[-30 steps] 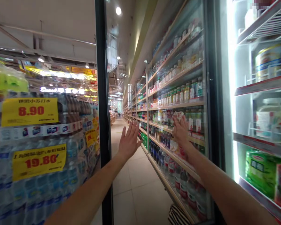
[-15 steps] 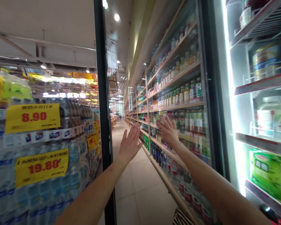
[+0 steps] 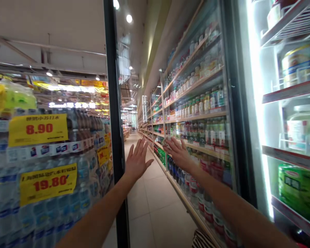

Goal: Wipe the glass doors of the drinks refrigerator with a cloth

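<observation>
A glass door with a dark frame (image 3: 111,89) stands open in front of me. My left hand (image 3: 137,161) lies flat against the pane, or very close to it, fingers and thumb spread, holding nothing. To its right, my right hand (image 3: 180,155) is up at the glass with its fingers over a pale, crumpled cloth (image 3: 166,144). Only the edge of that cloth shows past the fingertips. Both forearms reach forward from the bottom of the view.
Lit cooler shelves (image 3: 289,155) with bottles, a can and a green pack are close on the right. Stacked water bottles with yellow price signs (image 3: 49,184) fill the left. Through the glass are a tiled aisle (image 3: 144,206) and long drink shelves. Striped fabric (image 3: 203,240) shows at the bottom.
My right hand has moved left and down across the glass with the cloth. My left hand has shifted slightly left, its thumb still spread. The view has turned a little.
</observation>
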Motion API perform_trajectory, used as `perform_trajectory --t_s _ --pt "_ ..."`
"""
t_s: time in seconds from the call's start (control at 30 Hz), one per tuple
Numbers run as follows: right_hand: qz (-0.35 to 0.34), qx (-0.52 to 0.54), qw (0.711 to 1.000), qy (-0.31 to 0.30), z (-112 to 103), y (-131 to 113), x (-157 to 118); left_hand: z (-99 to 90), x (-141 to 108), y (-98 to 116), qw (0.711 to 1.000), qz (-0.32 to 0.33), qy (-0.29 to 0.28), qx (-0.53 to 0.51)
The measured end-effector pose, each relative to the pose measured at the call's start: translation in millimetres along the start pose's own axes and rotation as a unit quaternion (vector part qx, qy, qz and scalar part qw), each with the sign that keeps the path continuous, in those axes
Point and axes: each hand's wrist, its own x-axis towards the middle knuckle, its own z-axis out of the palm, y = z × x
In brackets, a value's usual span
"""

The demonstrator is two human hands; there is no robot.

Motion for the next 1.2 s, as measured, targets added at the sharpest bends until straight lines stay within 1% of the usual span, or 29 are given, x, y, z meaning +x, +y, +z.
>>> perform_trajectory --t_s 0.03,0.07,0.1,0.13,0.17,0.2,0.23,0.27,0.3,0.4,0.47,0.53,0.57,0.6,0.63,0.67,0.7,0.73,0.77,0.8,0.83,0.87,0.93,0.97,1.03,1.1,1.13,1.17,1.2 --pt "0.032 -0.008 0.999 0.008 -1.7 9.4 0.0 -0.4 -0.9 -2.0 1.0 0.0 -0.002 0.0" --pt "0.094 -0.017 0.995 0.023 -4.2 22.3 1.5 -0.9 -1.5 -3.1 1.0 0.001 -0.004 -0.001" --pt "0.173 -0.025 0.984 0.044 -7.3 36.7 4.8 -1.5 -1.7 -3.7 1.0 0.003 -0.005 -0.002" --pt "0.255 -0.029 0.964 0.067 -10.4 50.6 9.7 -2.2 -1.7 -3.8 1.0 0.005 -0.005 -0.004" --pt "0.322 -0.03 0.942 0.087 -13.2 62.0 16.0 -2.9 -1.5 -3.8 1.0 0.005 -0.005 -0.006" --pt "0.363 -0.025 0.926 0.1 -15.3 69.3 23.1 -3.6 -1.2 -4.1 1.0 -0.002 -0.003 -0.006" --pt "0.376 -0.019 0.92 0.104 -16.4 71.4 30.4 -4.2 -0.8 -4.8 1.0 -0.013 0.002 -0.005" --pt "0.364 -0.011 0.926 0.101 -16.6 68.2 37.2 -4.9 -0.6 -6.0 1.0 -0.027 0.007 -0.003" --pt "0.334 -0.003 0.938 0.09 -15.9 60.0 42.8 -5.5 -0.4 -7.7 0.999 -0.038 0.011 0.0" --pt "0.197 0.02 0.979 0.045 -10.0 18.8 48.9 -6.6 -0.8 -13.9 0.999 -0.039 0.013 0.002" --pt "0.105 0.031 0.994 0.018 -5.6 -5.3 43.3 -6.6 -1.5 -16.7 0.999 -0.032 0.009 0.002" --pt "0.035 0.035 0.999 -0.002 -3.5 -12.2 32.5 -5.9 -2.3 -17.8 0.999 -0.034 0.011 0.005" --pt "0.027 0.033 0.999 -0.007 -3.7 -7.4 26.4 -5.4 -2.6 -17.9 0.999 -0.035 0.013 0.005" --pt "0.045 0.027 0.999 -0.005 -4.8 2.5 20.6 -4.8 -2.8 -17.8 0.999 -0.034 0.014 0.005" --pt "0.092 0.019 0.996 0.007 -6.6 16.7 15.4 -4.3 -3.0 -17.6 0.999 -0.032 0.015 0.004" --pt "0.165 0.009 0.986 0.029 -8.9 33.7 11.4 -3.8 -3.1 -17.3 0.999 -0.03 0.016 0.003" --pt "0.25 -0.001 0.967 0.058 -11.3 51.7 8.8 -3.5 -3.1 -17.1 0.999 -0.028 0.015 0.002" --pt "0.326 -0.007 0.941 0.089 -13.6 68.6 8.0 -3.3 -3.0 -16.9 1.0 -0.027 0.013 0.001" --pt "0.381 -0.011 0.917 0.115 -15.6 82.7 9.0 -3.1 -2.9 -16.7 1.0 -0.027 0.012 0.0" --pt "0.417 -0.013 0.899 0.134 -16.9 92.1 11.7 -3.0 -2.9 -16.5 1.0 -0.028 0.011 0.001" --pt "0.432 -0.013 0.891 0.142 -17.5 95.8 16.0 -2.8 -2.9 -16.4 1.0 -0.028 0.012 0.002" --pt "0.427 -0.012 0.893 0.14 -17.4 93.4 21.5 -2.6 -3.0 -16.3 0.999 -0.029 0.015 0.003" --pt "0.37 -0.002 0.922 0.116 -15.3 72.6 33.3 -2.0 -3.5 -16.3 0.999 -0.029 0.02 0.003" --pt "0.32 0.005 0.942 0.097 -13.5 56.8 38.4 -1.7 -3.7 -16.4 0.999 -0.028 0.023 0.003" --pt "0.194 0.016 0.979 0.056 -9.8 24.9 43.8 -1.0 -3.9 -16.5 0.999 -0.026 0.026 0.005" --pt "0.089 0.022 0.996 0.019 -7.5 5.8 41.2 -0.4 -3.7 -16.6 0.999 -0.025 0.03 0.009" --pt "0.058 0.022 0.998 0.005 -7.3 4.6 37.2 -0.2 -3.4 -16.7 0.999 -0.025 0.032 0.01" --pt "0.051 0.019 0.999 -0.002 -7.7 9.3 31.9 0.0 -3.2 -16.7 0.999 -0.027 0.033 0.01" --pt "0.072 0.014 0.997 0.001 -8.7 19.6 25.9 0.3 -3.0 -16.7 0.999 -0.028 0.034 0.008"
